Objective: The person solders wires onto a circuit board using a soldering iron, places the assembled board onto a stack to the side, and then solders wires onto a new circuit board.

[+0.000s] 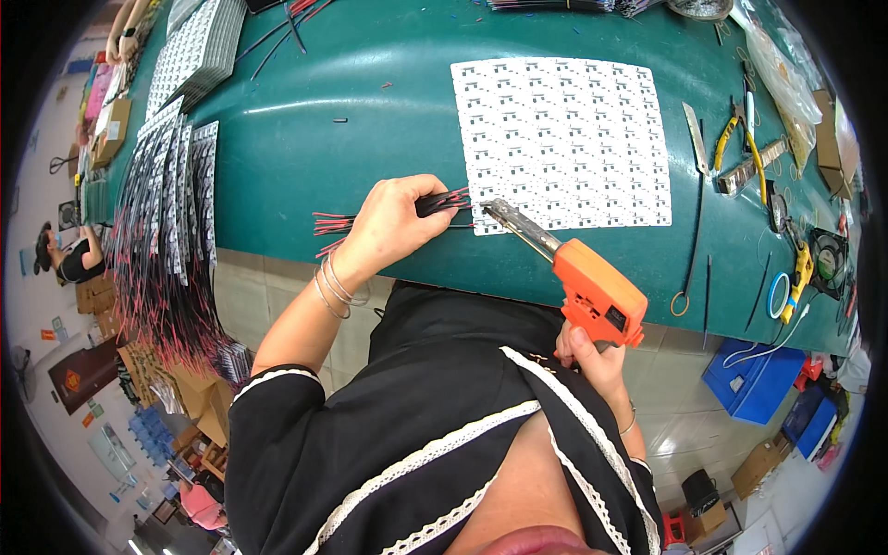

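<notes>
My left hand [393, 222] is closed round a bundle of red and black wires [444, 201]. Their far ends reach the lower left corner of a white circuit board panel [566, 139], which lies flat on the green table. My right hand [592, 359] grips the handle of an orange soldering gun [599, 289]. The metal tip of the gun slants up and left to that same corner, close beside the wire ends. Whether the tip touches the board or a wire is too small to tell.
Left of me, wired board strips [176, 199] hang over the edge of the green table [324, 176]; behind them stands a stack of white panels [196, 51]. Yellow-handled pliers [731, 139], a yellow cutter [801, 277], a roll of tape [778, 294] and a small fan [826, 262] lie at right.
</notes>
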### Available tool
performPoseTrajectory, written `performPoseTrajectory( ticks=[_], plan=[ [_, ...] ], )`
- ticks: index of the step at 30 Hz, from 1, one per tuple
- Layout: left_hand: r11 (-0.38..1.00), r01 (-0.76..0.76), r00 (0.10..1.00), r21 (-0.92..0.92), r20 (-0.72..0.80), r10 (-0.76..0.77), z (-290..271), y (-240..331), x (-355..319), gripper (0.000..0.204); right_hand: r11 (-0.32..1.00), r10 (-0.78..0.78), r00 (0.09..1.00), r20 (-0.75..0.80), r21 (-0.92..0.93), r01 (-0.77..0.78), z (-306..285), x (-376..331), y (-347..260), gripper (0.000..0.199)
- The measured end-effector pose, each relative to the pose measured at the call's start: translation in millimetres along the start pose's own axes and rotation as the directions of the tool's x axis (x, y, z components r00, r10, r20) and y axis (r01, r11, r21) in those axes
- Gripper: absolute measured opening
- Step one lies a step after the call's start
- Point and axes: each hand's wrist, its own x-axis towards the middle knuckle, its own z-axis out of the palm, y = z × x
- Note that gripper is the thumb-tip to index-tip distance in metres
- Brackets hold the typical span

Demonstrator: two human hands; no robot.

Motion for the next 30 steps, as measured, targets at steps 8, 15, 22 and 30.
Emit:
performPoseTrajectory(
  ticks=[8,15,22,30],
  plan=[
    [0.999,-0.028,0.999,0.031,-0.021,0.029,4.5,-1.5,2.6,0.014,0.999,0.031,0.999,-0.041,-0.039,-0.033,4.1,4.0,0.8,0.02],
    [0.997,-0.018,1.0,0.069,-0.019,0.02,2.3,-0.2,0.8,0.015,0.994,0.046,0.997,-0.063,-0.093,-0.052,6.8,5.0,-1.0,0.022],
    [0.995,-0.059,0.998,0.079,-0.029,0.062,2.6,-1.5,1.7,0.015,0.998,0.006,1.0,-0.024,0.069,-0.004,1.9,-0.2,2.0,0.023],
    [0.995,-0.104,0.995,0.01,0.015,0.103,1.5,-6.6,5.4,0.017,1.0,0.006,0.999,-0.044,-0.008,-0.007,4.5,0.6,-0.5,0.021]
  ],
)
